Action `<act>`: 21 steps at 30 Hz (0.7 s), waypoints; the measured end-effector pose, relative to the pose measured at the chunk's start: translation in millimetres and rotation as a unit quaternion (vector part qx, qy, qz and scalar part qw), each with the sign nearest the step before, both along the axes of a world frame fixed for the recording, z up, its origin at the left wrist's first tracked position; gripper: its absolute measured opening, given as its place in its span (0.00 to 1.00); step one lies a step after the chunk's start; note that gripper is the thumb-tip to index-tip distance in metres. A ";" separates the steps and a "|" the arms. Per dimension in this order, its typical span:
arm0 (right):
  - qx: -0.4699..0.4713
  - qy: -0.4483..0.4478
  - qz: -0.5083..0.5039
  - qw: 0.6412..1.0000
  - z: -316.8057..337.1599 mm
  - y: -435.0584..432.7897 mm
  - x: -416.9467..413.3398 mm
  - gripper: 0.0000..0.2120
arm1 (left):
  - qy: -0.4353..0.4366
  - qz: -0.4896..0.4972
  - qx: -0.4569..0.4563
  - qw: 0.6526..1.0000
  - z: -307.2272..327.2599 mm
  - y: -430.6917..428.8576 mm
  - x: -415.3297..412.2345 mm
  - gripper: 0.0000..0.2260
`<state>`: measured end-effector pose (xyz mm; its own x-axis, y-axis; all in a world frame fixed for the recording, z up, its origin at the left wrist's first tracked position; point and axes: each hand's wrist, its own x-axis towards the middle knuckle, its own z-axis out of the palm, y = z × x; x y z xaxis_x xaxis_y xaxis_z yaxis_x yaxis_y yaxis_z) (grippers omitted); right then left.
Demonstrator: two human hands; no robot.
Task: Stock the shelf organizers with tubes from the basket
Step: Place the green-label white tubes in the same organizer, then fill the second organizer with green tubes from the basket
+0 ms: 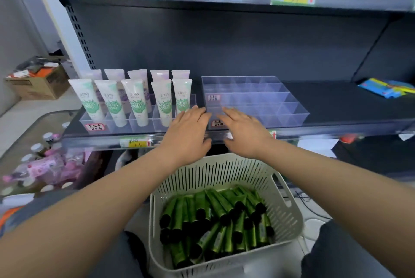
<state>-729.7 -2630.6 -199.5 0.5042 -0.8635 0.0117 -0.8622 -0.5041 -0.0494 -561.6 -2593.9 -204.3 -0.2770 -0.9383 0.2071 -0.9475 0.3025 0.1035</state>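
- Fingers [198, 112] of the left hand [190, 134] are stretched out flat and a little apart. Nothing is held in them.
- On the right hand [243, 134] the fingers are spread the same way, and nothing is pinched.
- Both hands are held close together at the front edge of the shelf [336, 102], by the near corner of the clear organizer [292, 107]. It cannot be told if its wall is touched.
- No tubes are seen in the clear organizer, so it is still to be filled.
- Beside it, the left organizer [116, 122] is already packed with white tubes [132, 100] standing up.
- All the green tubes [215, 217] are piled lying down in the basket [289, 188], just below the shelf.
- Not one green tube has been picked up or put in place, so the job is judged to be only at its start. A whole basketful is left to be moved.
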 end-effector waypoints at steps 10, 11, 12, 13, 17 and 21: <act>0.084 0.021 -0.014 0.996 -51.4 36.8 -12.8 0.32 | 0.015 -0.024 0.083 0.996 -55.0 27.2 -3.9 0.28; 0.094 0.024 -0.018 0.995 -56.4 36.4 -14.1 0.31 | 0.020 -0.019 0.102 0.994 -61.1 27.4 -3.9 0.28; 0.103 0.024 -0.023 0.994 -61.5 35.5 -15.2 0.31 | 0.024 -0.013 0.118 0.993 -67.0 27.3 -3.6 0.28; 0.112 0.023 -0.027 0.993 -66.7 34.4 -16.1 0.30 | 0.028 -0.007 0.131 0.991 -73.3 26.6 -3.2 0.27; 0.143 0.015 -0.040 0.989 -89.1 28.7 -19.4 0.28 | 0.040 0.017 0.175 0.984 -95.8 22.8 -2.6 0.27; 0.180 0.007 -0.041 0.983 -113.4 20.8 -22.6 0.26 | 0.046 0.023 0.222 0.974 -121.2 16.4 -2.9 0.27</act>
